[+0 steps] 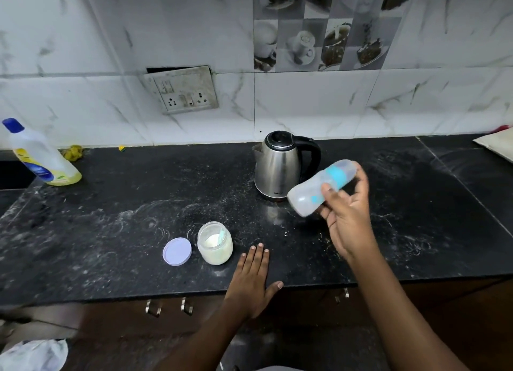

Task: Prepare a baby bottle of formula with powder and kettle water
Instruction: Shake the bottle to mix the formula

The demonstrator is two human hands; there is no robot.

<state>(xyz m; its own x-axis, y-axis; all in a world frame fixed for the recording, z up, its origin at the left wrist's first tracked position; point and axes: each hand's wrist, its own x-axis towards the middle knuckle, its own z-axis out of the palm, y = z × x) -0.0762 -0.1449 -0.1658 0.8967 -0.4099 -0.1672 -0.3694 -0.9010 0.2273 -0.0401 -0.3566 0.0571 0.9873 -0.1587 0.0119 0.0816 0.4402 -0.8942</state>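
Observation:
My right hand [350, 220] grips a cloudy baby bottle [308, 194] with a blue collar and clear cap, tilted almost sideways and blurred, above the black counter in front of the steel kettle [279, 166]. The kettle stands upright with its lid closed and its black handle to the right. An open jar of white powder [215, 244] with a pale blue scoop inside stands near the front edge. Its lilac lid [177, 251] lies flat just left of it. My left hand [254, 280] rests flat on the counter's front edge, right of the jar, holding nothing.
The black stone counter [138, 198] is dusted with white smears. A tilted cleaner bottle with yellow liquid and a blue cap [41, 157] stands at far left. A wall socket [181, 91] sits on the tiled backsplash. Drawer handles [169, 307] lie below the counter edge.

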